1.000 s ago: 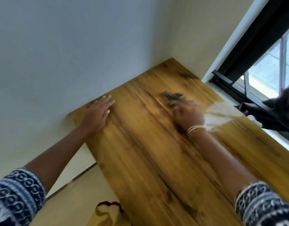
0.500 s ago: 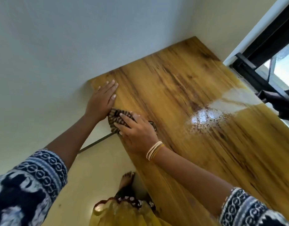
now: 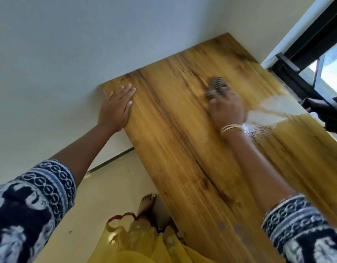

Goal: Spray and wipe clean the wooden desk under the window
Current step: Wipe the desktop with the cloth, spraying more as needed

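Observation:
The wooden desk (image 3: 183, 141) runs from the lower right up into the corner of the room, under the window. My right hand (image 3: 227, 109) presses a striped brown cloth (image 3: 216, 86) flat on the desk's far middle; hand and cloth are blurred by motion. My left hand (image 3: 116, 107) lies flat with fingers spread on the desk's left corner, by the wall. A wet, shiny patch (image 3: 266, 114) with droplets gleams just right of my right wrist.
The white wall (image 3: 88, 44) borders the desk's left end. A black window frame (image 3: 304, 59) stands at the upper right, with dark fabric (image 3: 331, 111) hanging over the sill. My bare foot (image 3: 146, 204) and yellow garment (image 3: 141, 242) show on the floor below.
My right hand has swept the cloth from the desk's left corner, beside my left hand, across to the far middle near the wet patch. My left hand has stayed on the corner.

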The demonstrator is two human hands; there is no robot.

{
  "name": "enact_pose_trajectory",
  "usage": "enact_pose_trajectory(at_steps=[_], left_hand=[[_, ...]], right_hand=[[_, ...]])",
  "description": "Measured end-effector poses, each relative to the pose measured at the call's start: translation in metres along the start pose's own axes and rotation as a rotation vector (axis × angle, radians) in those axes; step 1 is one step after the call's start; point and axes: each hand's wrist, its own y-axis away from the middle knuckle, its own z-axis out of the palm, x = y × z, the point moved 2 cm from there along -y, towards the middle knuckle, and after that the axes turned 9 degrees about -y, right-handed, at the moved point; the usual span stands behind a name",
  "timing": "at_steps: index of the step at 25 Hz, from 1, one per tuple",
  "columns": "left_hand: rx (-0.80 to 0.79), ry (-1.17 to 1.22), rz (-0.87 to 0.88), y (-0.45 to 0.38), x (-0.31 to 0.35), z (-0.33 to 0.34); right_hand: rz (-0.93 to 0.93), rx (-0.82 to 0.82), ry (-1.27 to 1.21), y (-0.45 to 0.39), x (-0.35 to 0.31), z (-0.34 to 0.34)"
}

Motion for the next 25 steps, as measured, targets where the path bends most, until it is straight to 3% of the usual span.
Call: enact_pose_trajectory(at_steps=[2,3,4,6,8,13,15,16,18,22,25], left_hand=[[-0.008,-0.010,-0.006,-0.001,0.001,0.001],[-0.010,-0.020,-0.014,0.000,0.002,0.001],[-0.013,-0.032,-0.024,0.000,0.003,0.002],[-0.020,-0.042,-0.036,-0.001,0.005,0.004],[-0.009,-0.048,-0.038,0.000,0.005,0.003],[0.004,-0.044,-0.030,0.001,0.005,0.002],[0.004,-0.046,-0.034,0.001,0.007,0.002],[-0.004,-0.045,-0.037,0.001,0.007,0.003],[-0.018,-0.053,-0.043,0.000,0.007,0.002],[-0.027,-0.055,-0.032,0.001,0.007,0.002],[-0.037,-0.061,-0.027,0.000,0.006,0.001]], right_hand=[[-0.439,-0.097,-0.046,0.056,-0.074,0.016],[-0.611,-0.237,-0.077,0.095,-0.103,0.023],[-0.718,-0.360,-0.118,0.125,-0.117,0.026],[-0.782,-0.368,-0.204,0.125,-0.100,0.024],[-0.648,-0.212,-0.123,0.073,-0.046,0.016],[0.215,-0.010,0.052,-0.026,0.147,-0.033],[0.419,0.020,0.076,-0.019,0.152,-0.038],[0.426,0.014,0.088,-0.012,0.128,-0.035],[0.209,-0.040,0.023,0.015,0.060,-0.024],[-0.485,-0.158,-0.102,0.138,-0.073,-0.004],[-0.717,-0.384,-0.149,0.157,-0.076,0.006]])
